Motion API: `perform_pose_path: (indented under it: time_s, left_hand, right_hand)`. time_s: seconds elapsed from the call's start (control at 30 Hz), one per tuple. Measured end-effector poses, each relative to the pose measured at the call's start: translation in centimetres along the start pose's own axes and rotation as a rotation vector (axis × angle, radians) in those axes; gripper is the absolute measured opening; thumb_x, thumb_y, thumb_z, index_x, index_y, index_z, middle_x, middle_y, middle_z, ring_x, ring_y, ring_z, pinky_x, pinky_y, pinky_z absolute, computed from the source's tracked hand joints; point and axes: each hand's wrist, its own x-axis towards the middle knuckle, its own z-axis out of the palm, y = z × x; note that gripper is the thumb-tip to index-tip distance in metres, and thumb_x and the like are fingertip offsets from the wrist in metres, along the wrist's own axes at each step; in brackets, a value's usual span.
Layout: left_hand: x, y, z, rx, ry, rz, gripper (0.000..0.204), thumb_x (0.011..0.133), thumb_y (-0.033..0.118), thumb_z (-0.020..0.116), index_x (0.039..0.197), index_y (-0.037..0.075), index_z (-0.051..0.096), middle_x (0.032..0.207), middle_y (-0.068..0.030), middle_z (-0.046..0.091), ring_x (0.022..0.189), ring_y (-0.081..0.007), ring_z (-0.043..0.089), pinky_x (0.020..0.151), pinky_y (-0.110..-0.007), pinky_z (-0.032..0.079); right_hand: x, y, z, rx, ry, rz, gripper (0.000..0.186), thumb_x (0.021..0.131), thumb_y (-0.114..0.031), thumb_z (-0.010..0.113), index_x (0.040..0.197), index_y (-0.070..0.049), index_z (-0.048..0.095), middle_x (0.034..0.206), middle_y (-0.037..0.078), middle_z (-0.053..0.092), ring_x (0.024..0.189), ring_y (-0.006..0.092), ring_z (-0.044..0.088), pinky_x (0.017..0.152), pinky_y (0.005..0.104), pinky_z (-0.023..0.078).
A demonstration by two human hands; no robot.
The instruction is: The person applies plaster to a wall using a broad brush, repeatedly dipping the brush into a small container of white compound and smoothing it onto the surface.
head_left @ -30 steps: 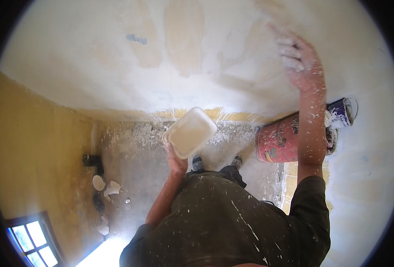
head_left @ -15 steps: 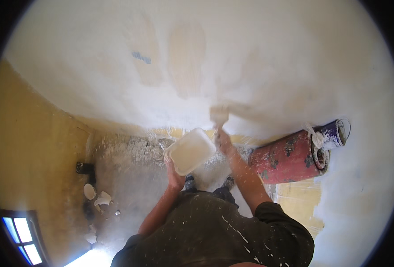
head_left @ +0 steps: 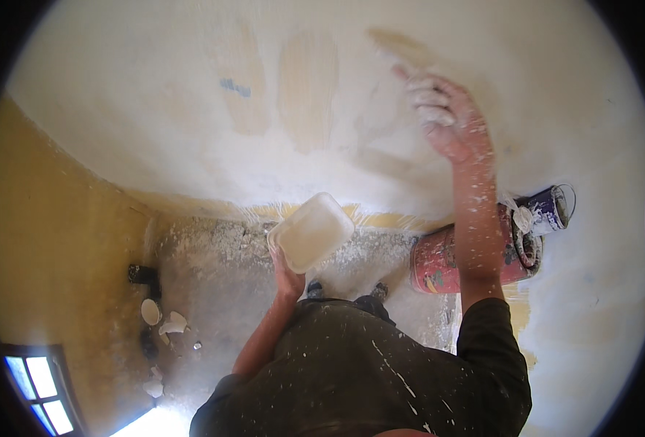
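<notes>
My left hand supports a pale rectangular plastic tub by its left side and underside, in front of my body. Inside the tub is a cream-coloured, paint-like material. My right hand is raised against the upper wall, its whitened fingers curled round a wide flat paintbrush. The brush head is a blurred tan shape beyond the fingers, and the handle is mostly hidden by the hand. Around it, the wall is coated white, with several tan patches and a small blue-grey mark.
A red, paint-worn drum lies at the right, with a dark blue can beside its end. Rubble and white splashes cover the floor. Broken pale pieces lie along the left yellow wall, above a window.
My right hand has swung up and to the right with the paintbrush, from low on the wall to high. The tub in my left hand has risen slightly.
</notes>
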Motion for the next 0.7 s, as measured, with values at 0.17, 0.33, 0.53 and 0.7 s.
perform_pose_path:
  time_s: [0.17,0.33,0.53,0.7]
  left_hand:
    - [0.2,-0.5,0.9,-0.148,0.045,-0.051,0.049,0.091,0.002,0.054,0.136,-0.001,0.035,0.131,-0.0153,0.046,0.121,-0.0224,0.043,0.104,-0.035,0.033]
    - [-0.2,-0.1,1.7,-1.135,0.166,-0.499,0.047,0.09,0.003,0.054,0.134,0.0,0.037,0.13,-0.0151,0.044,0.122,-0.0237,0.04,0.105,-0.035,0.032]
    - [-0.3,2.7,-0.2,-1.219,0.273,-0.509,0.046,0.088,0.001,0.056,0.131,0.001,0.041,0.129,-0.0171,0.043,0.122,-0.0294,0.039,0.104,-0.038,0.032]
    - [-0.6,-0.2,1.7,-0.781,0.094,-0.419,0.047,0.092,0.019,0.051,0.134,0.005,0.035,0.132,-0.0157,0.041,0.123,-0.0294,0.041,0.104,-0.042,0.033]
  right_hand:
    - [0.9,0.0,0.8,-0.514,0.013,-0.323,0.048,0.093,-0.034,0.055,0.127,-0.002,0.048,0.081,-0.005,0.046,0.056,0.004,0.039,0.042,0.0133,0.03]
    - [3.0,9.1,-14.9,-0.604,0.438,-0.227,0.055,0.087,-0.057,0.056,0.124,-0.016,0.054,0.082,-0.008,0.044,0.066,0.0016,0.041,0.053,0.0168,0.036]
    - [-2.3,25.3,-29.7,-0.28,0.601,0.316,0.033,0.089,-0.039,0.06,0.107,-0.011,0.057,0.06,-0.007,0.039,0.046,0.0047,0.037,0.039,0.0185,0.03]
    - [-1.9,27.2,-43.7,-1.536,0.359,0.298,0.013,0.086,-0.017,0.056,0.095,-0.008,0.057,0.058,-0.003,0.039,0.045,0.0106,0.04,0.039,0.0225,0.034]
